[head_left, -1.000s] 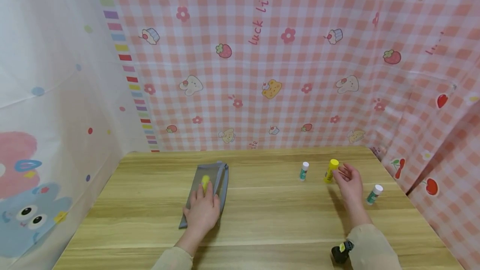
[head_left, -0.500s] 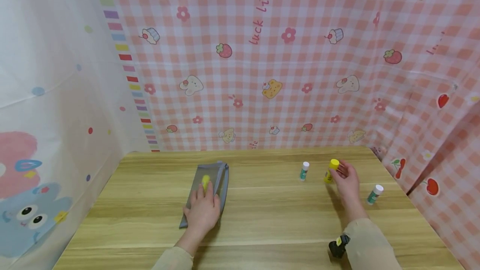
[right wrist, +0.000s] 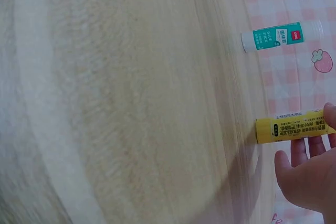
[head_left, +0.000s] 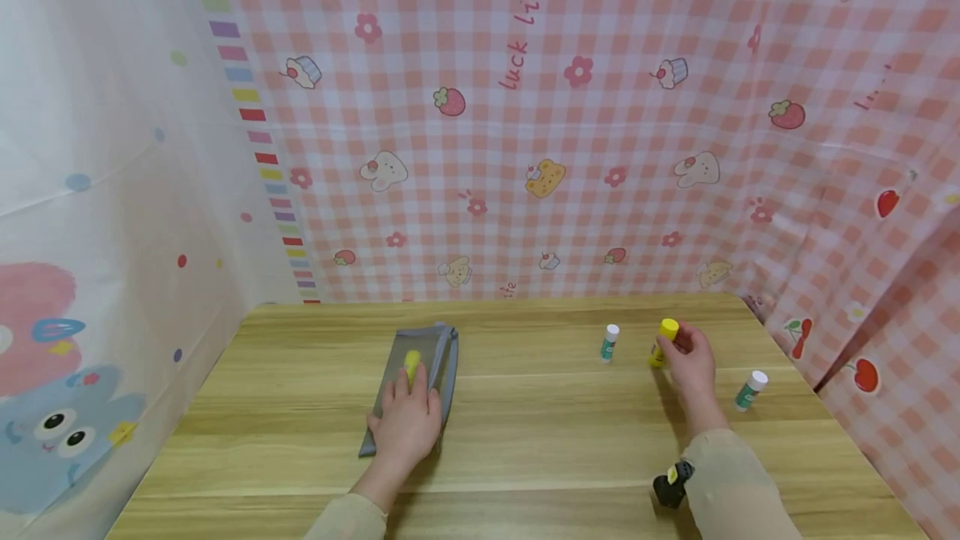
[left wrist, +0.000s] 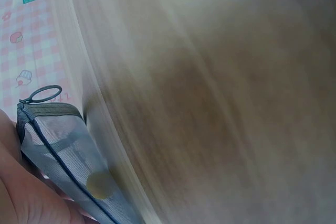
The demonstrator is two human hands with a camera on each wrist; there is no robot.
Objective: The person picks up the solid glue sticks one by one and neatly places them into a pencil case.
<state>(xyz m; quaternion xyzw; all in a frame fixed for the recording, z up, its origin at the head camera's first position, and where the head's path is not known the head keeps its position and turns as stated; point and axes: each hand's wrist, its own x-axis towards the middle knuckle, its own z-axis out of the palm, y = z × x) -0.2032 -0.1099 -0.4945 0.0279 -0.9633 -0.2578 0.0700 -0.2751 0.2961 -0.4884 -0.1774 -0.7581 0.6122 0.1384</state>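
My right hand [head_left: 692, 361] holds an upright yellow glue stick [head_left: 668, 329] between thumb and fingers near its top; in the right wrist view the printed yellow tube [right wrist: 289, 127] shows beside the fingers. My left hand [head_left: 407, 423] rests on a grey mesh zip pouch [head_left: 431, 343] lying on the table at left. A yellow glue-stick-like object [head_left: 412, 358] shows at its fingertips; the left wrist view has a blurred yellow end [left wrist: 100, 184] behind the mesh, inside the pouch. The zip's ring pull [left wrist: 46, 94] sticks out at one end.
Two white-capped green glue sticks stand on the wooden table [head_left: 525, 423]: one [head_left: 610, 343] left of the yellow stick, the other [head_left: 752, 391] right of my right wrist. A checked curtain [head_left: 495, 190] hangs behind the table. A black camera [head_left: 672, 486] is strapped to my right wrist.
My right hand has moved slightly left to the yellow glue stick and its fingers have closed round it. The left hand and the pouch have stayed in place.
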